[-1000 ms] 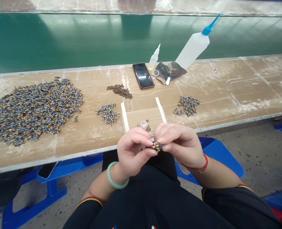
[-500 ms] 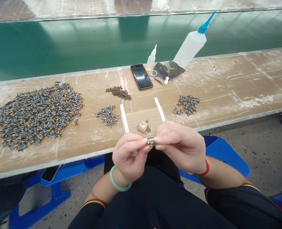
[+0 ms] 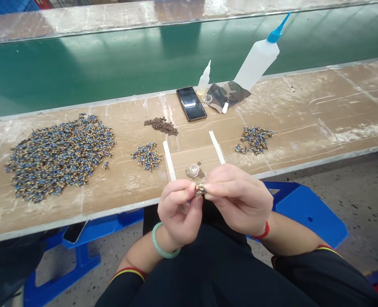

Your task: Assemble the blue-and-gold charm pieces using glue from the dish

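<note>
Between the fingertips of both hands is a small blue-and-gold figure [image 3: 200, 189], held just past the table's front edge. My left hand [image 3: 180, 211], with a pale green bangle at the wrist, pinches its left side. My right hand [image 3: 240, 198], with a red wristband, grips the right side. The figure's exact shape is mostly covered by fingers. Beyond the hands, a small clear blob of liquid [image 3: 192, 171] sits on a cardboard sheet [image 3: 189, 155] between two white strips. Small brown pieces [image 3: 161, 125] lie in a heap farther back.
A large pile of blue-and-gold pieces [image 3: 61, 157] covers the left; smaller piles lie left of centre [image 3: 146, 156] and at right [image 3: 255, 140]. Toward the back are a phone [image 3: 191, 103], a small dropper bottle [image 3: 203, 80], a camouflage-patterned sheet [image 3: 230, 94] and a large white bottle [image 3: 257, 59].
Both hands have shifted slightly, staying together on the figure, which looks a little turned. The camera view has moved slightly; the piles and bottles look the same.
</note>
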`<state>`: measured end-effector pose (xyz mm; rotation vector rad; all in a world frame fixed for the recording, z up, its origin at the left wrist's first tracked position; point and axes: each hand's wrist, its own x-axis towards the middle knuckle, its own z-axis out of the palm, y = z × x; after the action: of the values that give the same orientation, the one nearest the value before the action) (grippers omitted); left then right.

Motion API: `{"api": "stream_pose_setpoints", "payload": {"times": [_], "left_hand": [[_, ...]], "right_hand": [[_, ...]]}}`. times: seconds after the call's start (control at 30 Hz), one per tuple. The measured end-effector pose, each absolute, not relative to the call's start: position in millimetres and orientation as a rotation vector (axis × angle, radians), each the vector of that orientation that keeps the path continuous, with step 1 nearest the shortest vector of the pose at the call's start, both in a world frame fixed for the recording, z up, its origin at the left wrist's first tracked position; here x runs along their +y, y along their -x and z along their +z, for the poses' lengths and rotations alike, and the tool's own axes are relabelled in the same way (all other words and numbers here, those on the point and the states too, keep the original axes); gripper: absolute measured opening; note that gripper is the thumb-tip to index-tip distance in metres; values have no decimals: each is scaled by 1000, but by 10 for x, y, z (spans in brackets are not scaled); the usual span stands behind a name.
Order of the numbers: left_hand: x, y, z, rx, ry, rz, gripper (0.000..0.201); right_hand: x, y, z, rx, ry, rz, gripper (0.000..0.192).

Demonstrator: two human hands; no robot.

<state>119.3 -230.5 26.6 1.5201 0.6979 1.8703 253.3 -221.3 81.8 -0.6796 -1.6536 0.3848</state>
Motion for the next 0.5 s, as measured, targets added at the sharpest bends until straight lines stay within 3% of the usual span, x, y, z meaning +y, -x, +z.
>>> {"api": "stream_pose_setpoints", "payload": {"times": [0.23, 0.37, 0.5], "left_hand": [[-2292, -1197, 260, 631, -1506, 1852, 37], [-2255, -1175, 324, 535, -1467, 1681, 39], [-2253, -1142, 388, 470, -1337, 1515, 54]], "right_hand": [[-2209, -2576, 816, -1699, 673, 325, 30], [-2185, -2690, 833, -1815, 695, 66, 40], [-2206, -2839, 925, -1967, 691, -125, 36]]}}
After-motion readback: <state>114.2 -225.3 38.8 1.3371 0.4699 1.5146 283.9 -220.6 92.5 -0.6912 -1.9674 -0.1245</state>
